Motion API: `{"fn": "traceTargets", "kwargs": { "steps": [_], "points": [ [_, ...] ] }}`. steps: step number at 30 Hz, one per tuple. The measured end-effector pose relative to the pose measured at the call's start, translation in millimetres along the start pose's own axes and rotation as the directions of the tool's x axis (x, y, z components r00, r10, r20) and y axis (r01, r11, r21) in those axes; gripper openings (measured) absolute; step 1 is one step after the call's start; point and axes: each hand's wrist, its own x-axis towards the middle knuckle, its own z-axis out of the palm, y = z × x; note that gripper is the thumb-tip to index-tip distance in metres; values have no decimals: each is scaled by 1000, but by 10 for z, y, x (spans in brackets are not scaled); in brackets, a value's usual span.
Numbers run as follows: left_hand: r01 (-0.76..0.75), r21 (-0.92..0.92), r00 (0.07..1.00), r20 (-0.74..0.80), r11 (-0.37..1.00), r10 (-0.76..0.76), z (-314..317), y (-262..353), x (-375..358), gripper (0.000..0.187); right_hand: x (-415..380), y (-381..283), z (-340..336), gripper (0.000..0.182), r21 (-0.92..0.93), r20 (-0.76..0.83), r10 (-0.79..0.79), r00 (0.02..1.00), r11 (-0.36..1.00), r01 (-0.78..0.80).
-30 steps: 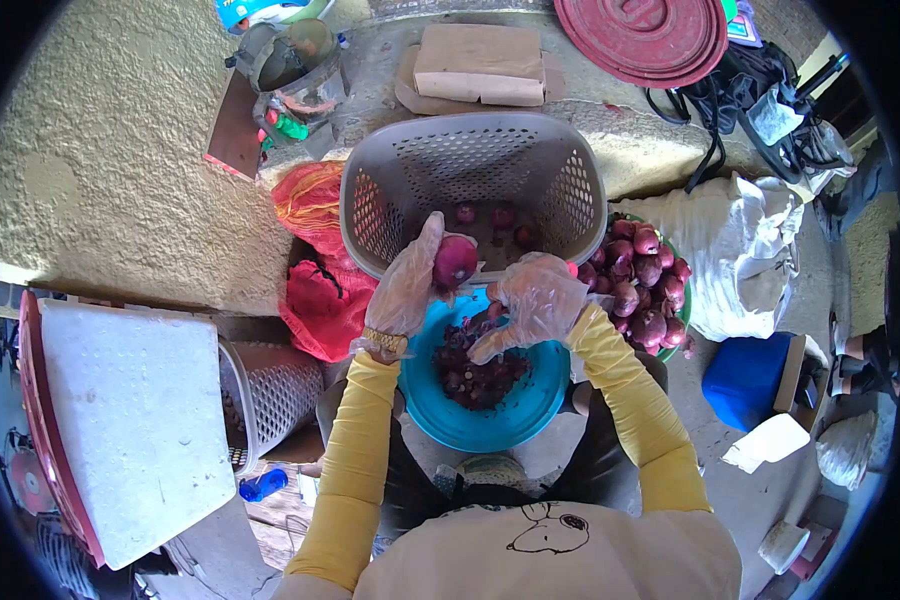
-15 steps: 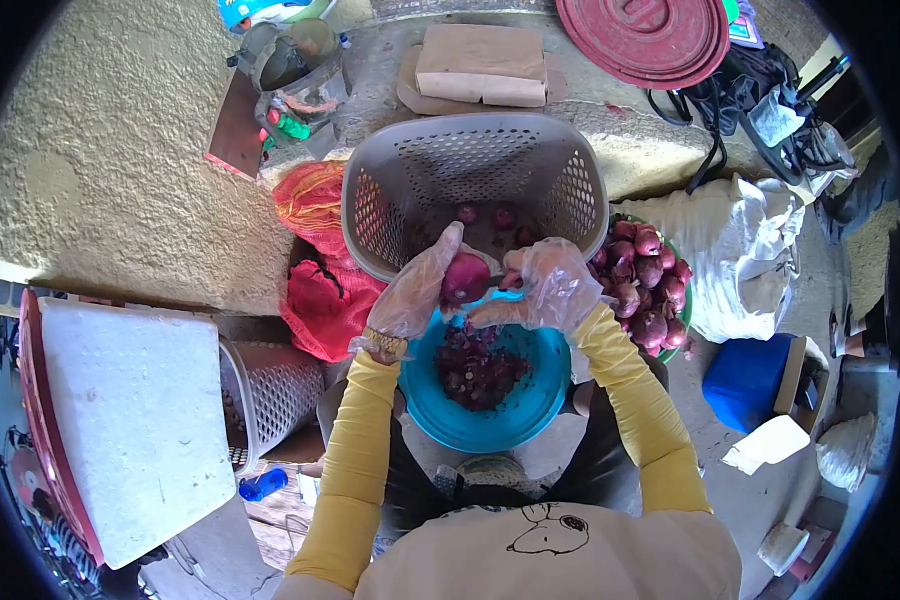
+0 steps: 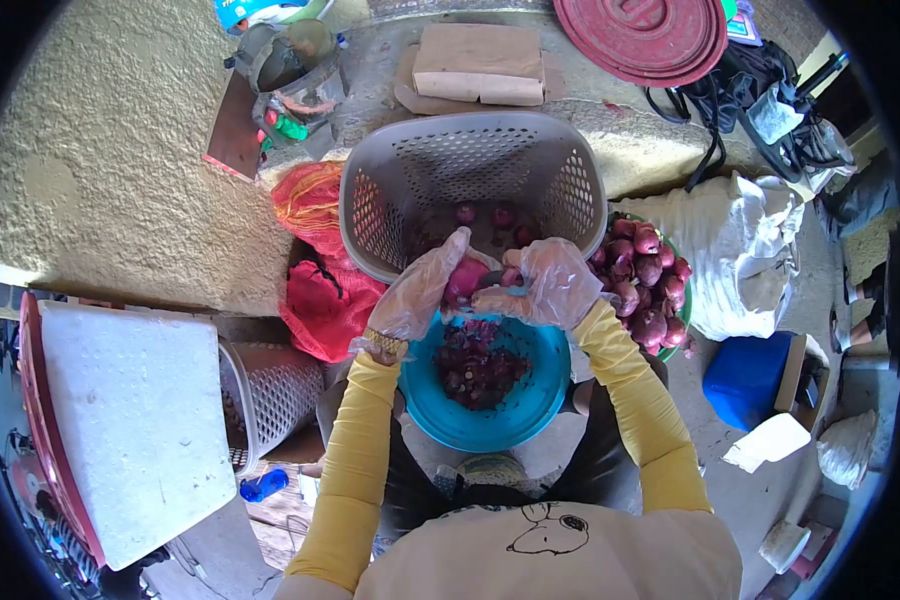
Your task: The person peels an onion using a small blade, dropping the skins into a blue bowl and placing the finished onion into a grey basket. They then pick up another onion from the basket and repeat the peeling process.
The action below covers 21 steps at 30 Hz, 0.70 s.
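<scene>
A purple-red onion (image 3: 463, 281) is gripped in my gloved left hand (image 3: 415, 292), above the near part of the basket rim. My gloved right hand (image 3: 555, 283) is closed around a small blue knife (image 3: 517, 290), mostly hidden by the fingers, and works right against the onion's side. Both hands wear clear plastic gloves. Beneath them, a turquoise basin (image 3: 485, 432) holds a heap of dark onion skins and trimmings (image 3: 480, 375). Beyond stands a grey perforated basket (image 3: 470, 150) with a few onions (image 3: 503, 217) at its bottom.
Right of the basket, a green-rimmed container is piled with red onions (image 3: 650, 270), beside a white sack (image 3: 745, 255). Red mesh bags (image 3: 330, 310) lie on the left. A white foam board (image 3: 135, 430) and a second basket (image 3: 275, 395) stand nearer. A blue container (image 3: 745, 380) sits at right.
My right hand has turned slightly and closed in on the onion, so less of the blue knife shows. The onion has rotated a little in my left hand.
</scene>
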Motion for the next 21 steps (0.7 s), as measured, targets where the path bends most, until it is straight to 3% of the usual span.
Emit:
{"fn": "traceTargets", "kwargs": {
  "steps": [1, 3, 4, 6, 9, 10, 12, 14, 16, 18, 21],
  "points": [
    [0, -1, 1000, 0, 1000, 0, 29, -10, 12, 72, 1, -5, -7, 65, 11, 19, 5, 1000, 1000, -5],
    [-290, 65, 942, -158, 955, 296, 94, 42, 42, 75, 16, -34, -12, 61, -4, 39, -22, 999, 1000, 22],
    [-289, 65, 942, -159, 955, 296, 73, 96, 33, 75, 22, -42, -13, 58, -18, 59, -50, 997, 999, 51],
    [-49, -160, 998, -40, 986, 43, 4, 214, 9, 76, 8, 8, 13, 60, -18, 111, -64, 992, 998, 66],
    [-45, -144, 995, -90, 989, 32, 49, -209, 83, 76, 6, -32, -25, 63, 6, 158, -108, 981, 994, 109],
    [-45, -144, 995, -91, 989, 32, 25, -25, 71, 76, 15, -61, -53, 62, 28, 150, -140, 979, 990, 137],
    [169, -413, 983, 3, 895, -184, -3, 309, 42, 77, 35, -90, -89, 59, 52, 116, -144, 983, 989, 138],
    [157, -439, 983, -15, 885, -182, 39, 167, 88, 77, 30, -76, -78, 56, 78, 83, -144, 986, 987, 138],
    [143, -465, 983, -33, 874, -179, 41, 202, 92, 78, 30, -12, -51, 62, -30, 27, -47, 999, 998, 48],
    [202, -463, 978, 46, 863, -205, 19, 268, 60, 77, 39, -8, -50, 63, -30, -10, -29, 1000, 999, 29],
    [179, -465, 983, 42, 867, -180, 46, 274, 61, 78, 34, -22, -54, 65, -36, -49, -17, 999, 999, 16]
  ]
}}
